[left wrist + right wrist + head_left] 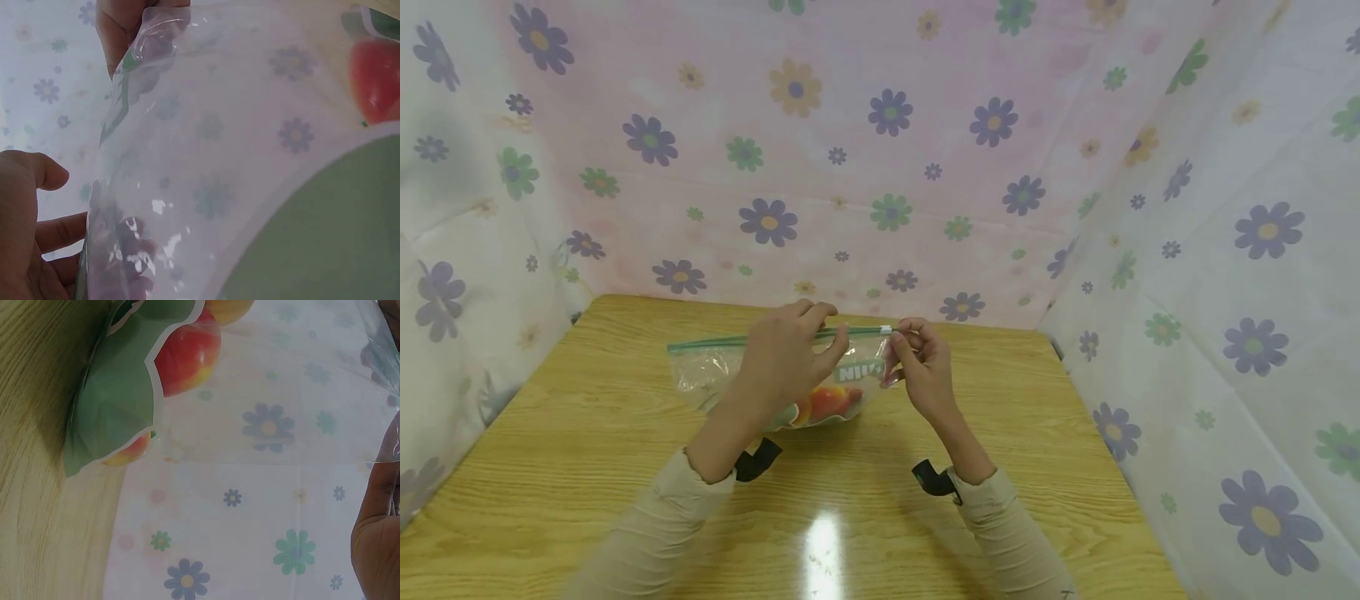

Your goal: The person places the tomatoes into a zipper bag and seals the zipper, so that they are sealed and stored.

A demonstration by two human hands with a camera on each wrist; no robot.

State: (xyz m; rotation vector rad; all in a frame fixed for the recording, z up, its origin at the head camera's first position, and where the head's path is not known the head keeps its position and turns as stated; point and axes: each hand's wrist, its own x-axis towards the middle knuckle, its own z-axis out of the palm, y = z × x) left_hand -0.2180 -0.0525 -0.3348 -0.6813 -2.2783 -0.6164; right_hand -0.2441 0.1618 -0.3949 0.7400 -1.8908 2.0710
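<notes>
A clear zip bag point(707, 371) with a green zip strip along its top and a white slider point(886, 330) stands on the table in the head view. My right hand point(931, 375) pinches the bag's top right corner beside the slider. Over the middle of the top edge is my left hand point(782, 350); its thumb stands apart from the plastic and some fingers show through it in the left wrist view. Red and yellow fruit point(831, 402) shows low on the bag, next to a green patch point(125, 387); whether the fruit is printed or inside, I cannot tell.
The wooden table point(1037, 517) has a bright light reflection near its front. Flowered cloth point(842, 183) hangs behind the table and along both sides. Black wrist mounts point(934, 479) stick out from the sleeves.
</notes>
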